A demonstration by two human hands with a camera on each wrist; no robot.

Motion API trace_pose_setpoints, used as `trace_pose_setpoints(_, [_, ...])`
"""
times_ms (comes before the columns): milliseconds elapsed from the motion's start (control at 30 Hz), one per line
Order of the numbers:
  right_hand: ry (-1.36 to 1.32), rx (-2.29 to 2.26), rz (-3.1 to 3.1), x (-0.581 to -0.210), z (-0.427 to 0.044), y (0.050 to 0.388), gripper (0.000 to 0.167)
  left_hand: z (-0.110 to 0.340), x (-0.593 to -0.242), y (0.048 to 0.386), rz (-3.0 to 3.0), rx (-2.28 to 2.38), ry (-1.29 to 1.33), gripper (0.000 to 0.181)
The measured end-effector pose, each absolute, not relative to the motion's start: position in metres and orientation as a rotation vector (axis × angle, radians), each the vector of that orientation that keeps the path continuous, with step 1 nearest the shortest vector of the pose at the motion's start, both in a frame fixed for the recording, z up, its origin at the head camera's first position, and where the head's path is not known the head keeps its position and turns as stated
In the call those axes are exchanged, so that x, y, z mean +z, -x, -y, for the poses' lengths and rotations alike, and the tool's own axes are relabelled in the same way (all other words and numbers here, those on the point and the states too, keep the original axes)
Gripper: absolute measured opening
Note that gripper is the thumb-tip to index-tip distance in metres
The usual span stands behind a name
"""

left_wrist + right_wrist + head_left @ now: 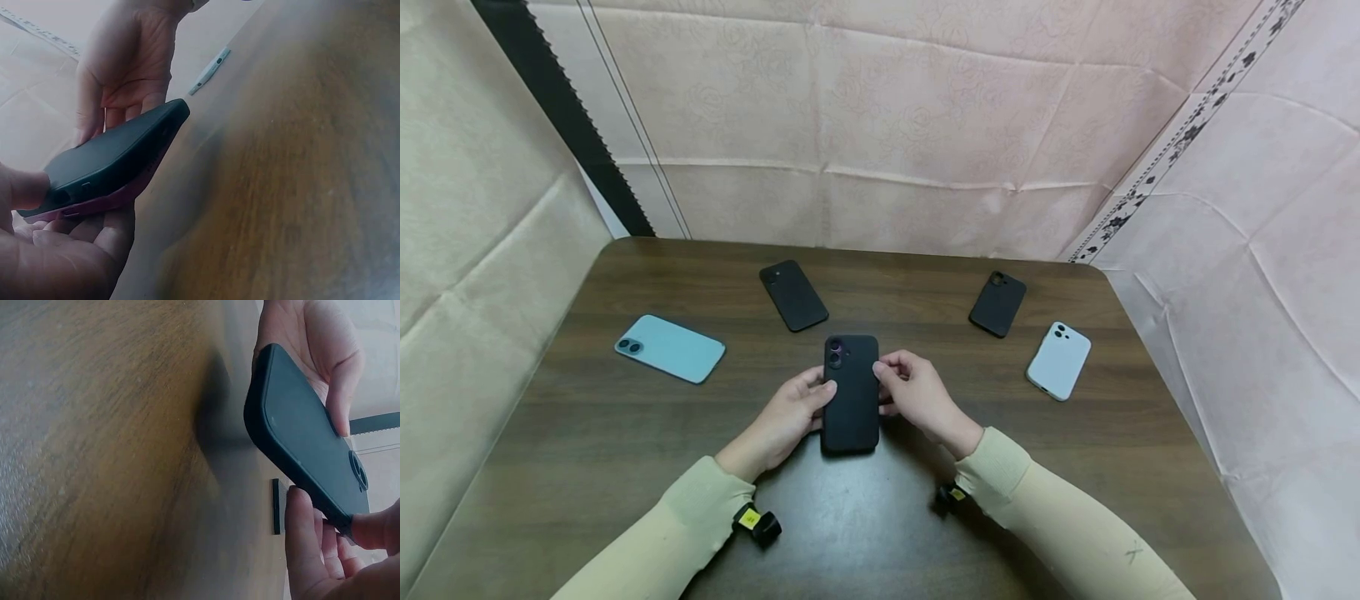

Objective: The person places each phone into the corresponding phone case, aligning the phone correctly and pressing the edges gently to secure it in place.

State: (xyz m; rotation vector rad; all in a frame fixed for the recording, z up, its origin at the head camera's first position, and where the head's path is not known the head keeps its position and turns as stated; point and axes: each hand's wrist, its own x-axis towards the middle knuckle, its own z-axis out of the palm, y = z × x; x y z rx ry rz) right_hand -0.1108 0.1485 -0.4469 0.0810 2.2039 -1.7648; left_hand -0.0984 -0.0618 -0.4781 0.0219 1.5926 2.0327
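Observation:
A black phone case [851, 400] sits over the back of a phone, held up above the table with the camera end pointing away. In the left wrist view a purplish phone edge [119, 199] shows below the case, which stands slightly apart from it along that side. My left hand [792, 412] grips the phone and case from the left, thumb on the case and fingers underneath. My right hand [921, 396] pinches the upper right edge, its thumb by the camera end in the right wrist view.
On the brown wooden table [625, 450] lie a light blue phone [672, 348] at left, a black phone [793, 295] behind, a smaller black one [997, 303] at back right and a pale blue one [1059, 361] at right. Cloth walls [910, 125] stand around the table.

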Motion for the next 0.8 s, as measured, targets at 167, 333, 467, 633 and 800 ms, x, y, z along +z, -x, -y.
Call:
trace_pose_setpoints(167, [-0.112, -1.799, -2.226, -0.4455, -0.1492, 0.1124, 0.024, 0.0619, -0.4774, 0.0975, -1.624, 1.983, -0.030, 0.044])
trace_pose_setpoints(333, [-0.139, -1.825, -2.234, -0.4459, -0.1505, 0.1139, 0.025, 0.0624, -0.4780, 0.0975, -1.617, 1.959, -0.039, 0.044])
trace_pose_setpoints(467, [-0.157, -1.839, -2.215, -0.4462, -0.1505, 0.1155, 0.028, 0.0630, -0.4786, 0.0966, -1.617, 1.949, -0.069, 0.044])
trace_pose_setpoints(633, [-0.175, -1.838, -2.190, -0.4449, -0.1509, 0.1175, 0.027, 0.0634, -0.4793, 0.0953, -1.616, 1.937, -0.089, 0.046])
trace_pose_setpoints(800, [-0.171, -1.838, -2.179, -0.4457, -0.1516, 0.1181, 0.028, 0.0633, -0.4779, 0.0952, -1.617, 1.933, -0.093, 0.045])
